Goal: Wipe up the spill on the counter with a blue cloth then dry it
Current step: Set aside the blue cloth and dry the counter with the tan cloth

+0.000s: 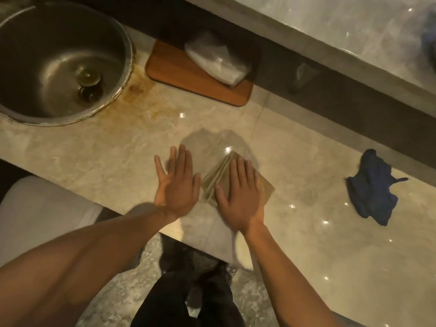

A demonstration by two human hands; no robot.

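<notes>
A crumpled blue cloth point(372, 187) lies on the marble counter point(94, 156) at the right, apart from both hands. A folded tan cloth point(213, 179) rests near the counter's front edge. My right hand point(240, 194) lies flat on it, palm down, fingers spread. Just to its left my left hand point(177, 182) hovers over the counter, fingers apart, holding nothing. A faint wet sheen point(212, 142) shows on the counter just beyond the tan cloth.
A round steel sink point(54, 64) sits at the left with rust-coloured stains beside it. A wooden board point(179, 76) carrying a clear plastic bag point(217, 60) stands behind the hands. A raised marble ledge point(330, 27) runs along the back.
</notes>
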